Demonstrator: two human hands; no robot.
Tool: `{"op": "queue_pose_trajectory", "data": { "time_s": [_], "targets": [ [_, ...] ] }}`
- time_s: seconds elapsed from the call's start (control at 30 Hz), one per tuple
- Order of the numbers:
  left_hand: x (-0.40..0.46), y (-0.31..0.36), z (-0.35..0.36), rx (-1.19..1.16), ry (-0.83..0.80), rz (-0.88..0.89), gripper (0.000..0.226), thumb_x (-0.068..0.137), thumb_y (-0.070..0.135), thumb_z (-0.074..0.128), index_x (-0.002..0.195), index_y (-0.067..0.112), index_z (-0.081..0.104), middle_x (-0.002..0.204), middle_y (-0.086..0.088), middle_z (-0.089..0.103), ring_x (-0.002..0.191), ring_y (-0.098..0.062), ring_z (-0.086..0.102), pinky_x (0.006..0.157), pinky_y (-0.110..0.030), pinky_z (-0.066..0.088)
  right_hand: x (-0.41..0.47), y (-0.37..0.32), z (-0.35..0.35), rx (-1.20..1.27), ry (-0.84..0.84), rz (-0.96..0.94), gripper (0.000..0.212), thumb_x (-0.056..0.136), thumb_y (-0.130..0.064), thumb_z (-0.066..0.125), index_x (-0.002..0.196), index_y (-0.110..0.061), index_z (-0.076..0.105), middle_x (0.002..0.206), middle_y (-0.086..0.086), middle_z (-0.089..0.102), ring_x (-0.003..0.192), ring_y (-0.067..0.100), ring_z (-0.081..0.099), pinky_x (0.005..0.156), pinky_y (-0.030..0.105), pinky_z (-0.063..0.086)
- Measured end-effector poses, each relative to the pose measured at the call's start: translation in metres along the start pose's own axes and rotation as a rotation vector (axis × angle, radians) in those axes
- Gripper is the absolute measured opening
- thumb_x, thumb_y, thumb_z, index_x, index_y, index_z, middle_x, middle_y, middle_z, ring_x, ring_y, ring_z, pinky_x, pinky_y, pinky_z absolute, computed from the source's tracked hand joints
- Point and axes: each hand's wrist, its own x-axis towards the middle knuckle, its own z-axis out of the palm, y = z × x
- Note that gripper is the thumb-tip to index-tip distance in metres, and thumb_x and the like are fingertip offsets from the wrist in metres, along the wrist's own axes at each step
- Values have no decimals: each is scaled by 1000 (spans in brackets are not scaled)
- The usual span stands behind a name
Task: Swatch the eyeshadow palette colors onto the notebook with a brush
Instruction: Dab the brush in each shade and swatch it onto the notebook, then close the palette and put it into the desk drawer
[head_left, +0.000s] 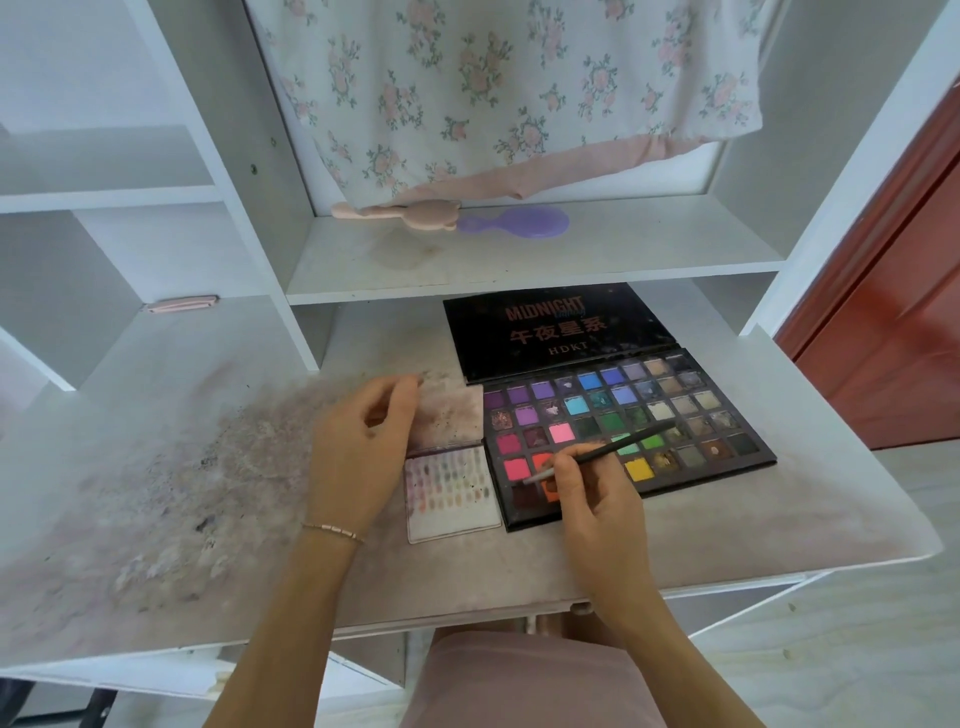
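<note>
Right now the right hand (587, 499) pinches a thin black brush (602, 453) between thumb and fingers, the shaft slanting up to the right across the eyeshadow palette (628, 415), bristle end over the olive and grey pans, metal end near the orange pan by the knuckles. Hand and brush cover part of the palette's lower left rows. Palette lies open on the desk (727, 519), black lid (561, 332) flat behind it, printed MIDNIGHT and HDKT. Left hand (358, 452) hangs loose with fingers lightly curled, holding nothing, over the left edge of the notebook (452, 457); whether it touches the page cannot be told. Notebook sits just left of the palette, touching it, lower page with rows of pale swatches, upper page smudged. Bracelet (332, 531) on the left wrist. Desk left of the hands is stained with powder. Shelf (519, 270) above holds a pink brush (400, 213) and purple brush (519, 222), floral cloth (493, 93) hanging behind. Pink clip (182, 304) far left.
</note>
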Motion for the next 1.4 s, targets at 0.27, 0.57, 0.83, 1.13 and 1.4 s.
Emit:
{"op": "queue_pose_trajectory", "data": {
  "time_s": [0.27,0.57,0.83,1.13,1.4],
  "targets": [
    [-54,-22,-2,479,-359,264,24,84,21,63,107,21,69,112,-1,60,104,-19,50,91,-24,40,2,-1,1,-16,5,-16,23,95,-19,42,101,-36,54,61,-8,56,57,2,51,54,10,42],
    [-45,-50,-21,695,-291,170,31,90,26,54,120,29,60,132,6,53,118,-22,50,92,-43,38,26,-19,14,-438,-340,-42,8,89,-26,55,94,-22,60,65,-11,56,60,1,52,60,12,42],
    [-9,-79,-45,684,-235,19,39,94,30,45,132,38,45,147,12,34,133,-13,31,103,-34,21,55,-25,79,-566,-476,83,29,89,-22,53,115,-10,56,84,3,65,71,15,60,69,32,53],
    [12,-83,-48,704,-208,9,40,94,28,45,133,38,45,147,10,34,134,-13,30,104,-31,19,75,-25,109,-613,-456,60,39,87,-31,55,121,-13,54,112,9,62,105,26,56,88,35,47],
    [15,-69,-50,642,-97,78,30,91,28,50,117,23,64,125,2,59,118,-21,51,106,-41,27,118,-5,19,-862,-374,-225,39,92,-31,48,129,-22,49,129,7,49,121,23,38,100,31,28]
  ]
}}
